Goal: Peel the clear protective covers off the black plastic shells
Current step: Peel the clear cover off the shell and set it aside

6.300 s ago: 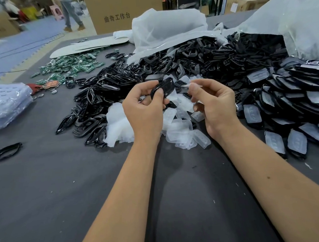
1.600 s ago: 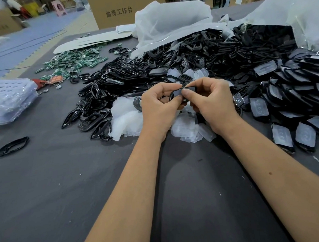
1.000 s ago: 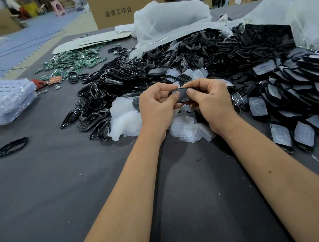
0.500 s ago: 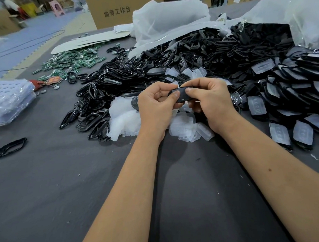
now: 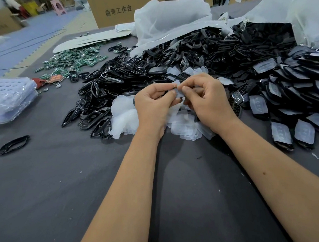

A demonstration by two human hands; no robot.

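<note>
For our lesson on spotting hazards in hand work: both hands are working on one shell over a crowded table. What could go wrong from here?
1. The left hand and right hand pinch a small shell; it might slip and drop into the peeled covers below.
2. The finished black pile lies close to the covered shells, so peeled and unpeeled parts could get mixed.

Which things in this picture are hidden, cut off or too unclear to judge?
- Head view: the black plastic shell held by the left hand is mostly hidden by fingers.
- How far the clear protective cover, pinched by the right hand, has lifted: covered by fingertips.
- The white plastic bag runs past the right edge.
- Print on the green circuit boards: too small.
</note>
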